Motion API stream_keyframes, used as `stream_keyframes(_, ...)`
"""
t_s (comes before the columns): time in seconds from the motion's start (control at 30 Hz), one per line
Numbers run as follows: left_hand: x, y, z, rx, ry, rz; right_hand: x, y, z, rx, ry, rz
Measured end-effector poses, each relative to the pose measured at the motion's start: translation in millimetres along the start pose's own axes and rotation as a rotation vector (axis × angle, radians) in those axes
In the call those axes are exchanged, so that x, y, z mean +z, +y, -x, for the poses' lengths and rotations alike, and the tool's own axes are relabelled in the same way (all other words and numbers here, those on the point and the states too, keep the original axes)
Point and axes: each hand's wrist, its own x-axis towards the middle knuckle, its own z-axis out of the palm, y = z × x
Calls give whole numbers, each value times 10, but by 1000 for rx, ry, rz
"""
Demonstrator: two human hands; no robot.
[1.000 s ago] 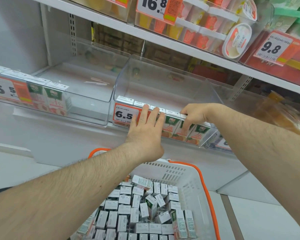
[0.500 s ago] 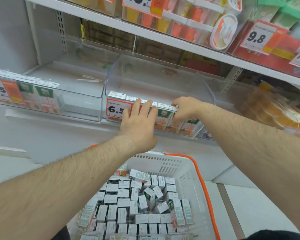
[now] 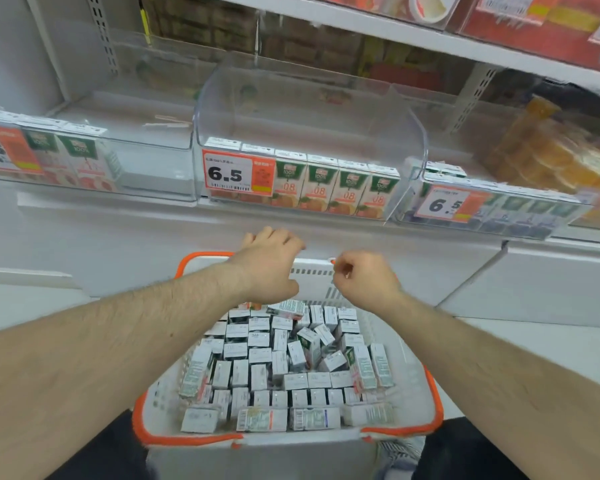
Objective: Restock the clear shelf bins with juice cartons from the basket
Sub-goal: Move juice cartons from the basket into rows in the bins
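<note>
Both hands empty over basket's [image 3: 407,431] far rim, left hand [image 3: 269,268] loosely spread, right hand [image 3: 362,280] curled on nothing, likely poised for next grab; cartons [image 3: 278,368] packed in basket, one front row upright in middle bin [image 3: 409,126], labels out.

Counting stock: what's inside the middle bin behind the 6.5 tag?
A front row of cartons stands in the middle bin; its back looks bare. The tag covers the leftmost cartons' faces.
</note>
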Motion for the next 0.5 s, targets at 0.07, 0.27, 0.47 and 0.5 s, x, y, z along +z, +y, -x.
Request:
stream_keyframes(0.07, 86, -30, 5, 5, -53, -21, 157, 164, 47, 78, -131, 5)
stream_keyframes(0.27, 514, -242, -179, -50, -192, -117, 529, 580, 75, 241, -402, -58)
stream_keyframes(0.47, 1270, -285, -521, -168, -278, -8, 857, 855, 165, 292, -585, 192)
stream_keyframes(0.5, 1389, -275, -576, -182, -274, -4, 906, 896, 184, 293, -578, 237)
